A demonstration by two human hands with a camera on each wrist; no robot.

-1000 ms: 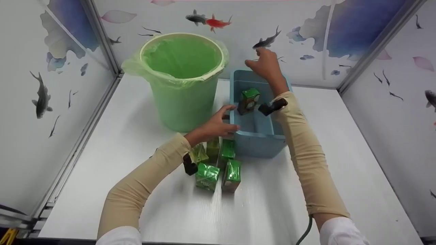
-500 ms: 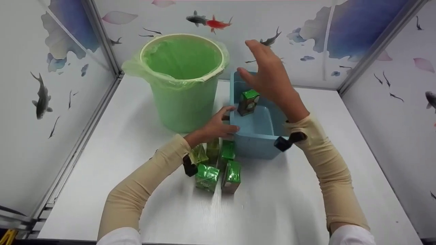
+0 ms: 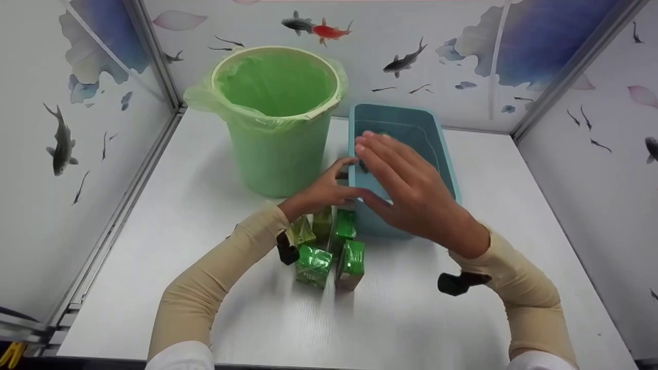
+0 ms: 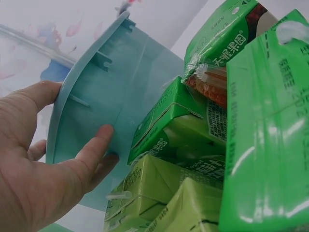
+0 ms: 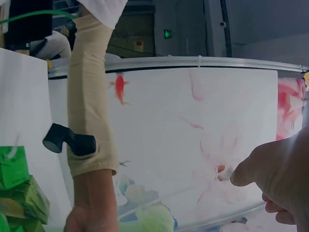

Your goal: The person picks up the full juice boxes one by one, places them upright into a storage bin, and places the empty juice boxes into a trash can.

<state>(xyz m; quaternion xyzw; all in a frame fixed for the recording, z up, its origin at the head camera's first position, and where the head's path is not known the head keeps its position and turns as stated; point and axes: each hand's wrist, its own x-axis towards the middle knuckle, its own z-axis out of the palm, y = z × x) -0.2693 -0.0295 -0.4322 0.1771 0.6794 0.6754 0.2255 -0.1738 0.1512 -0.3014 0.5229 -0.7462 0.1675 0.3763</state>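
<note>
My left hand (image 3: 324, 191) holds the left rim of a blue plastic basin (image 3: 446, 149). In the left wrist view, one digit hooks over the rim while other fingertips (image 4: 104, 133) lie against the outer wall. My right hand (image 3: 411, 195) hovers over the basin's near part with its fingers extended and nothing in them. Behind it, a juice carton (image 3: 363, 165) in the basin is mostly hidden. Several juice cartons stand below my left hand, among them a green one (image 3: 313, 265), a green-and-brown one (image 3: 351, 264) and a yellow-green one (image 4: 140, 193).
A tall green bucket (image 3: 277, 159) with a thin green liner bag folded over its rim stands left of the basin. The white table (image 3: 437, 318) is enclosed by printed panels at the back (image 3: 370, 51) and both sides.
My right hand has come back from beyond the basin's far end toward me and lowered over its near part, now covering the carton inside. The left hand keeps its place.
</note>
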